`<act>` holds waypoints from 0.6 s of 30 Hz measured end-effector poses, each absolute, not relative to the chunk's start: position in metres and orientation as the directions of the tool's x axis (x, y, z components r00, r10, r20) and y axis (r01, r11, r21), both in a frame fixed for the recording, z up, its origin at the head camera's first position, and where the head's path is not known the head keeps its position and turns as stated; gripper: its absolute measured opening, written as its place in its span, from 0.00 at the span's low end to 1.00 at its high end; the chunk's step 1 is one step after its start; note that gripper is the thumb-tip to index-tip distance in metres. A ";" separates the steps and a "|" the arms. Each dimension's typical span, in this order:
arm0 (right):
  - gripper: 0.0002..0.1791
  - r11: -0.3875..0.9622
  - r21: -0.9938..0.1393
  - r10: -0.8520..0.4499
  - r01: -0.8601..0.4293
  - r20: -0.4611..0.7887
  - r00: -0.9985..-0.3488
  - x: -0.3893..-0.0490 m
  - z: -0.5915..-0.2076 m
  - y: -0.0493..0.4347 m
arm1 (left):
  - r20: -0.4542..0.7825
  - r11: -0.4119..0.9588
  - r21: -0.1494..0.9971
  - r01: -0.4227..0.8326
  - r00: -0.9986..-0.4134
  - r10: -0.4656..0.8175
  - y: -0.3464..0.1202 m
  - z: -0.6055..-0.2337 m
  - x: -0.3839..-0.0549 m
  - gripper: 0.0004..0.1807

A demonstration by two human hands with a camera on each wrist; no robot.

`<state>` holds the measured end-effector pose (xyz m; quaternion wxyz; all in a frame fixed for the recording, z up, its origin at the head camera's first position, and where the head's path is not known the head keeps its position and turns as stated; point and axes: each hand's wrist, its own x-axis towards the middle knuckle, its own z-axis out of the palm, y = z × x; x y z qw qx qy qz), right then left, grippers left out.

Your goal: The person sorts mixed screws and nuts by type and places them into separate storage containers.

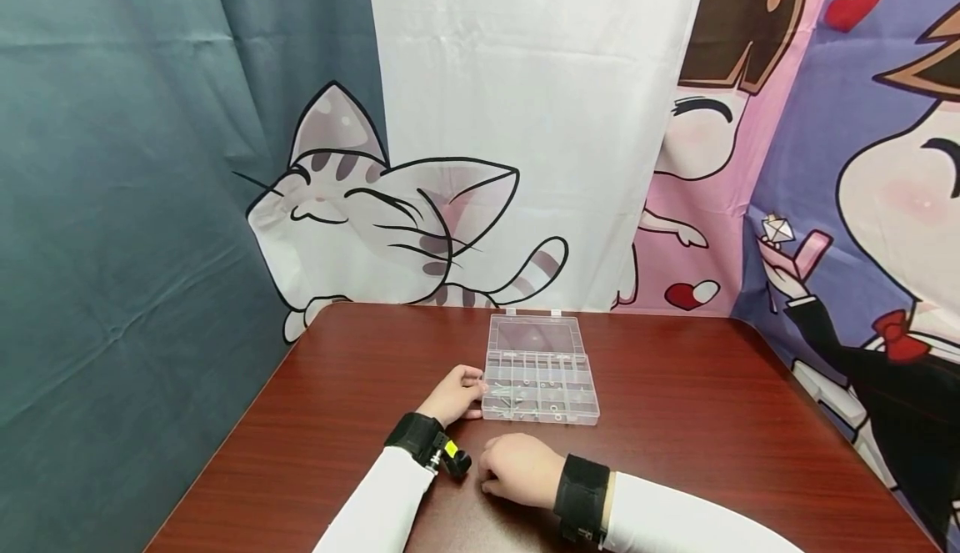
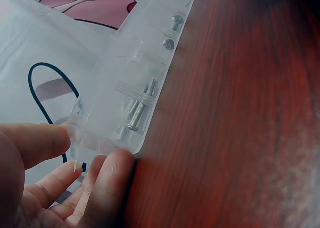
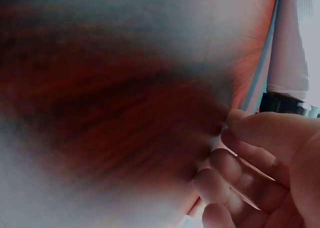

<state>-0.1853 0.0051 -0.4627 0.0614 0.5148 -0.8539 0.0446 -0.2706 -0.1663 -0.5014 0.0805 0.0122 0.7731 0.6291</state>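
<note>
A clear plastic compartment box point(image 1: 540, 386) lies on the table with its lid point(image 1: 536, 334) folded back, away from me. My left hand point(image 1: 456, 394) is at the box's left side, its thumb and fingers around the end wall. In the left wrist view, fingertips point(image 2: 117, 163) touch the box's near bottom corner. Metal screws point(image 2: 140, 107) show through the wall, and small ring-shaped pieces point(image 1: 555, 409) sit in other compartments. My right hand point(image 1: 521, 470) is in front of the box, apart from it, with loosely curled fingers point(image 3: 225, 168) and nothing held.
The reddish-brown wooden table point(image 1: 675, 419) extends to both sides of the box. A printed cloth point(image 1: 540, 119) with a cartoon cat hangs behind its far edge. Each wrist carries a black strap point(image 1: 583, 495); a small camera point(image 1: 454, 459) sits on the left one.
</note>
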 end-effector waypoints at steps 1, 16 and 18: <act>0.09 0.464 -0.007 -0.875 -0.886 0.157 -0.459 -0.185 -0.462 0.005 | -0.109 0.210 0.974 -0.082 -0.987 0.121 -0.166 -0.501 -0.270 0.22; 0.07 0.393 -0.021 -0.900 -0.919 0.194 -0.390 -0.184 -0.465 0.002 | -0.109 0.227 0.971 -0.079 -0.987 0.120 -0.166 -0.499 -0.268 0.22; 0.08 0.372 -0.007 -0.908 -0.928 0.204 -0.365 -0.184 -0.465 0.002 | -0.108 0.226 0.971 -0.079 -0.987 0.118 -0.166 -0.499 -0.268 0.22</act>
